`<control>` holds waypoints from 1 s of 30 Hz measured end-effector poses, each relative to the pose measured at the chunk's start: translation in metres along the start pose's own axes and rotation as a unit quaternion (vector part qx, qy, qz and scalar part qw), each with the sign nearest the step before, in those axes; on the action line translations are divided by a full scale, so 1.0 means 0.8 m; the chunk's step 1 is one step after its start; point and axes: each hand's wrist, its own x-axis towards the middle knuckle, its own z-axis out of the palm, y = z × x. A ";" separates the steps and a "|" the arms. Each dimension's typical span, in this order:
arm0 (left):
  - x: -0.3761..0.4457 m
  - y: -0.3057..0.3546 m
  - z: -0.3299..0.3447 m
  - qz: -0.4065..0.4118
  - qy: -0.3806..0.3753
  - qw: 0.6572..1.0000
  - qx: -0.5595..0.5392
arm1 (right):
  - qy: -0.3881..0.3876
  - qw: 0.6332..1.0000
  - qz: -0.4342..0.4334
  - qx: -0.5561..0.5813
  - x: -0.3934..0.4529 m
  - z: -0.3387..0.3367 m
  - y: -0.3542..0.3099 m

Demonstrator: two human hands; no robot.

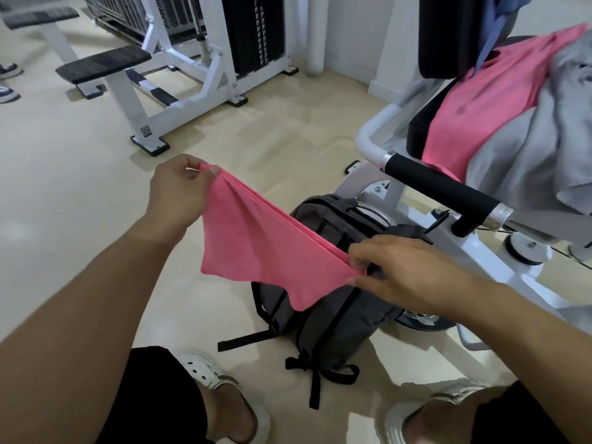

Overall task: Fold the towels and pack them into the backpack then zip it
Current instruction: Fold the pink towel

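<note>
A pink towel (253,248) hangs folded over, stretched between my two hands above the floor. My left hand (179,190) pinches its upper left corner; my right hand (400,267) pinches the lower right corner. Below it a dark grey backpack (333,315) lies on the floor, partly hidden by the towel, with black straps trailing toward me. On the seat of the gym machine at the right lie another pink towel (490,100) and a grey towel (538,139), with a blue cloth (493,27) hanging above them.
The white gym machine (499,261) with a black padded handle (442,187) stands right beside the backpack. Another white weight machine and bench (105,65) stand at the back left. My feet in white clogs (221,389) are on the beige floor near the backpack.
</note>
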 end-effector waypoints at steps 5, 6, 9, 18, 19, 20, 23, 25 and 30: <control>0.000 -0.003 -0.005 -0.004 -0.018 1.000 -0.014 | 0.175 0.920 0.167 0.307 0.008 0.000 0.001; -0.002 -0.004 -0.005 0.000 -0.027 1.000 -0.014 | 0.195 0.904 0.200 0.323 0.010 -0.002 0.003; -0.010 -0.004 -0.005 0.020 -0.072 0.997 -0.022 | 0.137 0.904 0.262 0.308 0.011 -0.009 0.012; -0.016 -0.009 0.002 0.020 -0.127 0.988 -0.087 | -0.092 0.890 0.093 0.437 -0.004 -0.031 0.004; -0.016 -0.012 0.005 0.001 -0.134 0.986 -0.097 | -0.111 0.858 0.069 0.497 -0.006 -0.034 0.000; -0.014 -0.017 0.009 -0.017 -0.144 0.985 -0.093 | -0.121 0.832 0.068 0.538 -0.006 -0.036 -0.004; -0.012 -0.028 0.019 -0.059 -0.167 0.984 -0.026 | -0.073 0.833 0.182 0.517 0.001 -0.019 0.007; -0.015 -0.029 0.022 -0.061 -0.174 0.983 0.010 | -0.013 0.855 0.281 0.436 0.006 -0.006 0.022; -0.028 -0.013 0.027 -0.044 -0.146 0.988 -0.030 | 0.085 0.833 0.299 0.457 0.008 -0.004 0.029</control>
